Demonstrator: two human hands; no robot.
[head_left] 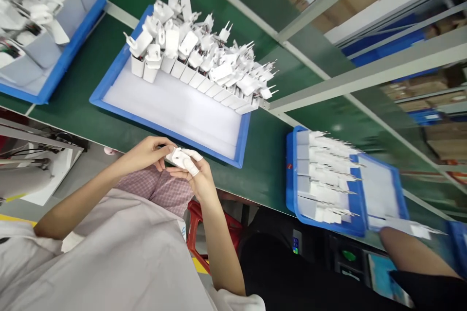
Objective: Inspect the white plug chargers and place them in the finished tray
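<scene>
Both my hands meet in front of my lap, just off the table's near edge. Between them is a white plastic power adapter [176, 157], mostly covered by fingers. My left hand [153, 153] pinches its left end with thumb and fingers. My right hand [200, 179] wraps round the other end; white finger covers show on some of its digits. Beyond my hands lies a blue-rimmed tray [168, 132] with a white lining. Along its far side stand rows of white adapter housings [197, 79], with loose white plug tops [189, 41] heaped over them, pins sticking out.
At upper left, another blue tray [45, 95] holds white housings with wires. To the right, a blue bin [291, 170] carries rows of plugs, beside another blue tray [401, 189]. A co-worker's arm [416, 252] reaches in at lower right. A metal post [365, 75] rises behind the table.
</scene>
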